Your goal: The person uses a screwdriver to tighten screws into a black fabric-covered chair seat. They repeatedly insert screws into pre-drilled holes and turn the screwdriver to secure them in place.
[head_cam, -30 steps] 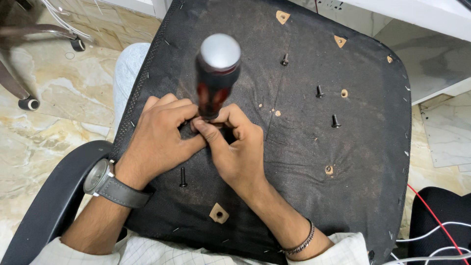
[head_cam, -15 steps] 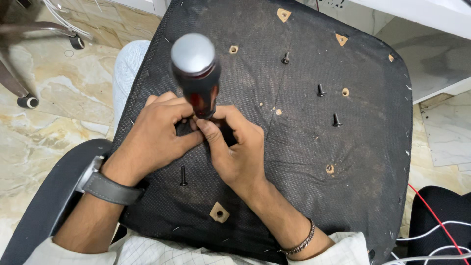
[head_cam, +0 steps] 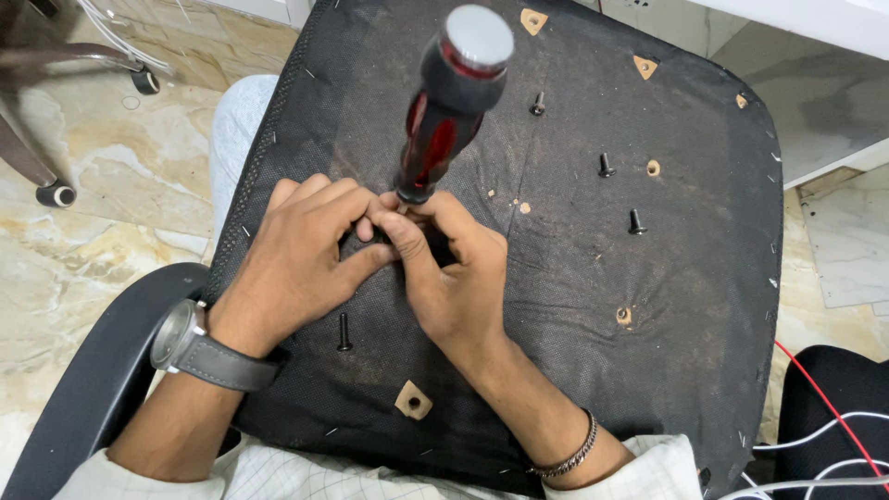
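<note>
While we steady things: the upturned seat base [head_cam: 574, 306] lies across our lap.
Screwdriver [head_cam: 451, 102]: leaning, could slip off its hidden screw.
Left hand [head_cam: 296, 264], right hand [head_cam: 454, 278]: fingers pinched around the shaft's foot.
Loose screw [head_cam: 344, 331]: may roll away.

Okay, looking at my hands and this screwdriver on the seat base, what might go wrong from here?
1. Both hands, left and right, pinch only the bottom of the screwdriver; its handle leans free above, so it may tip or slip off.
2. Fingertips crowd the tip, so a slip could jab them.
3. Loose screws stand on the seat base, which rests on the lap; a jolt could roll them to the floor.
</note>
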